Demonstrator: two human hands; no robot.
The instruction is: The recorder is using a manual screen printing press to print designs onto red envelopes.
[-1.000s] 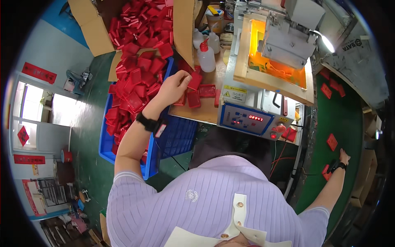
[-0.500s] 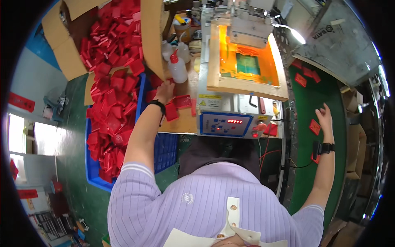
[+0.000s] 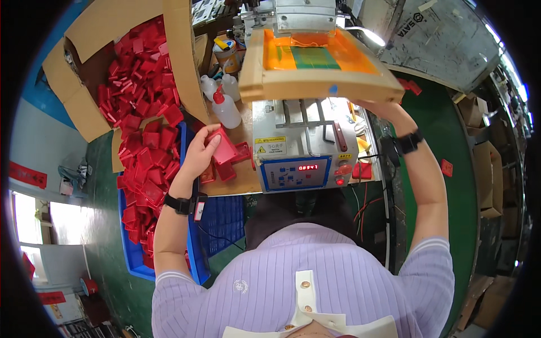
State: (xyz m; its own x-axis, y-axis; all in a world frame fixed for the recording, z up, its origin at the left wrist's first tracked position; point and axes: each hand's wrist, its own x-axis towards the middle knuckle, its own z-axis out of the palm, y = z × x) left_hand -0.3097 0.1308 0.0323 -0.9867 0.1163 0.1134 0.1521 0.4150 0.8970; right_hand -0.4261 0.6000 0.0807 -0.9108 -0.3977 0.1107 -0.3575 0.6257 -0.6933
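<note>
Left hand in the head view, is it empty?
No, the left hand holds a red rectangular piece, with the thumb over it.

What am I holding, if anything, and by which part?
Your left hand holds a red plastic piece by its left edge. Your right hand is at the wooden frame; whether it grips can't be told.

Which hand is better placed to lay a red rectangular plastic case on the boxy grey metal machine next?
Probably the left hand: it holds a red case left of the machine, while the right hand is at the pale wooden frame's near right corner.
</note>
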